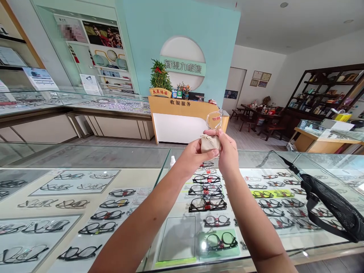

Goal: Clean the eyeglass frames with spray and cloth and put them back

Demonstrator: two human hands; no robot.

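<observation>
Left hand [196, 152] clasps cloth [209, 143], perhaps — right hand [229, 153] pinches glasses [214, 120].

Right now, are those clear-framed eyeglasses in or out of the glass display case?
Out: the clear-framed eyeglasses are in the right hand, raised above the glass display case.

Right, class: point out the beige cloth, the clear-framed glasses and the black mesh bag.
Beige cloth [210, 144], head view: front.
Clear-framed glasses [214, 120], head view: lens area.
Black mesh bag [333, 204], head view: mesh side.
</observation>
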